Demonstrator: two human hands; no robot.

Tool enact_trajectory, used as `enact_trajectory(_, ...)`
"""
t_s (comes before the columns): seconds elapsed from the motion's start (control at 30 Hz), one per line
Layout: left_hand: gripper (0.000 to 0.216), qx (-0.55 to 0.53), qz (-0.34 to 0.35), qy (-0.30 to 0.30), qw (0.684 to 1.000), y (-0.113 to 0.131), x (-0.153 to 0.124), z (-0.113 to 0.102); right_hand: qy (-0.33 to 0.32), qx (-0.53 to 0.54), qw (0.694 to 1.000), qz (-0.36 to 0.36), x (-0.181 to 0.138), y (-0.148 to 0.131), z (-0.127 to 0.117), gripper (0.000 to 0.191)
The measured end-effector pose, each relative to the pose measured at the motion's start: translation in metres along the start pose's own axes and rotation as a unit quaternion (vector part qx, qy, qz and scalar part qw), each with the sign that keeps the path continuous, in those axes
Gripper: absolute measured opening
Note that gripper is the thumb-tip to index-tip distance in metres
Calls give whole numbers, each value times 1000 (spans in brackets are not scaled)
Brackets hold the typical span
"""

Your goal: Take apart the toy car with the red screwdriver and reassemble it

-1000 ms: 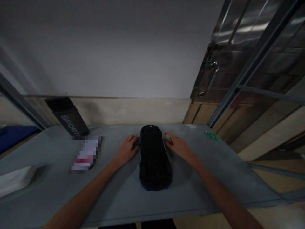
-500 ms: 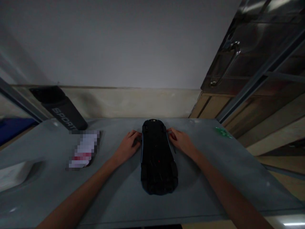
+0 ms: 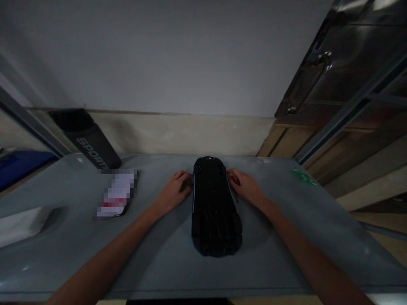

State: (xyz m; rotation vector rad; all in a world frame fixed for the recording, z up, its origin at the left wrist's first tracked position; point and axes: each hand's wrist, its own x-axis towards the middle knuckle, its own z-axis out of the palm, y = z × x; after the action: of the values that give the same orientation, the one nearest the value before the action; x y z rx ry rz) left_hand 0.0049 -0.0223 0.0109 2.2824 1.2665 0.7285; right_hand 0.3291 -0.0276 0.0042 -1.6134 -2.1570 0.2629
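Note:
A black toy car lies upside down on the grey table, its length running away from me. My left hand presses against the car's far left side, fingers curled onto its edge. My right hand grips the far right side the same way, with its fingers bent against the body. Both hands hold the car between them near its far end.
A black bottle marked SPORT leans at the back left. A small blurred packet lies left of my hands, and a white box sits at the left edge. A green scrap lies at the right. A metal door with a handle stands to the right.
My right hand has closed in from just beside the car onto its right side. The left hand stays on the left side. The view shifted slightly.

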Motion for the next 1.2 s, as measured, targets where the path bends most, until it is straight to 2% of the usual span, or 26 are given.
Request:
enact_trajectory(0.6, 27, -11, 13, 9, 1000, -7, 0, 3, -20, 13, 1000, 3, 0, -4, -6, 28)
enact_trajectory(1.2, 28, -6, 16, 22, 1000, -11, 1, 7, 3, 9, 1000, 2, 1, -3, -1, 27)
